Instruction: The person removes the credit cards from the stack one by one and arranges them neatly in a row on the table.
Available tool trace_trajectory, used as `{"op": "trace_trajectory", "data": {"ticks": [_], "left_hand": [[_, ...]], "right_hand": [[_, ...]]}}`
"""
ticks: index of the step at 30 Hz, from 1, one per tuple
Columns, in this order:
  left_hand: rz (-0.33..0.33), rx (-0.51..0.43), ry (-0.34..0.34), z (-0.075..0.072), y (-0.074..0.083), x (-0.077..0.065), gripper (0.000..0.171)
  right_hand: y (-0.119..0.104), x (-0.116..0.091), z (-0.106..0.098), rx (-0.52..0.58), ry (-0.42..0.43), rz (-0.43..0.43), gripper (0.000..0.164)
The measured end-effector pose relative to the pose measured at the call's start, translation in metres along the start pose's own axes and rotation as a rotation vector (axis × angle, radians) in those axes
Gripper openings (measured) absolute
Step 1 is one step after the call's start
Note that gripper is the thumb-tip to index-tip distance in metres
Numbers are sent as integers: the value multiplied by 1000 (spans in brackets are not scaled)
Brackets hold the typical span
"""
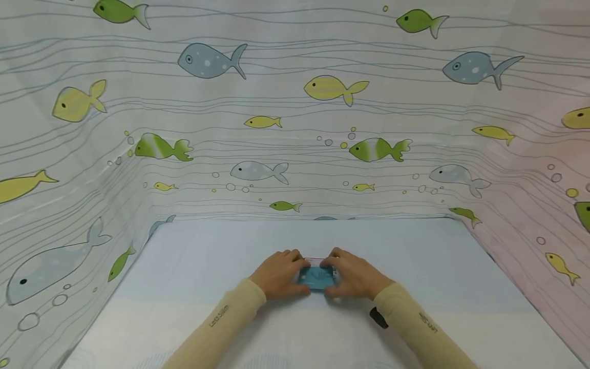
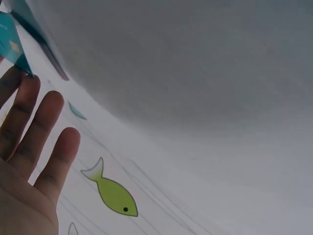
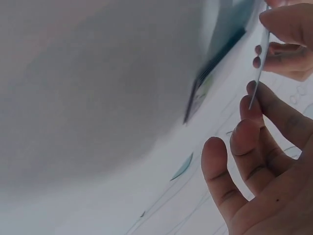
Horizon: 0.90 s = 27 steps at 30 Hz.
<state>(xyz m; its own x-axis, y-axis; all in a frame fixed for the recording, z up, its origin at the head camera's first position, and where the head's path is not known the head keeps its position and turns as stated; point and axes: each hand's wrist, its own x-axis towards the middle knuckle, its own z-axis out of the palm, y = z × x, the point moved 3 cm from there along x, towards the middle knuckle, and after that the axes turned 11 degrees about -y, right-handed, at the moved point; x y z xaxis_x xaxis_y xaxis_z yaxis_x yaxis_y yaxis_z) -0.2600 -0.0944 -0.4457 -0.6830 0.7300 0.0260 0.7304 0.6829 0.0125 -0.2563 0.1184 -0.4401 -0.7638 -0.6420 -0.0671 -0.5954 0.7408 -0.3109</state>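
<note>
head view shows the left hand at nine o'clock and right hand at three pinching a thin blue card, best steadied by light, even pressure.

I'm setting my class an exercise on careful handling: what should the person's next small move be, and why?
Probably ease the thin teal card slowly, evenly supported, toward the flat, dark-edged teal object: the left hand and right hand hold the card at opposite sides, and the right wrist view shows a gap between card and object.
</note>
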Motion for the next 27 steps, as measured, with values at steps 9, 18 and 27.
{"op": "trace_trajectory", "data": {"ticks": [9, 18, 27], "left_hand": [[12, -27, 49, -18, -6, -38, 55], [-26, -28, 20, -27, -13, -78, 53], [-53, -65, 62, -26, -28, -128, 52]], "right_hand": [[-33, -2, 0, -60, 81, -120, 51], [-67, 5, 10, -71, 107, -149, 56], [-106, 26, 24, -94, 74, -193, 54]]}}
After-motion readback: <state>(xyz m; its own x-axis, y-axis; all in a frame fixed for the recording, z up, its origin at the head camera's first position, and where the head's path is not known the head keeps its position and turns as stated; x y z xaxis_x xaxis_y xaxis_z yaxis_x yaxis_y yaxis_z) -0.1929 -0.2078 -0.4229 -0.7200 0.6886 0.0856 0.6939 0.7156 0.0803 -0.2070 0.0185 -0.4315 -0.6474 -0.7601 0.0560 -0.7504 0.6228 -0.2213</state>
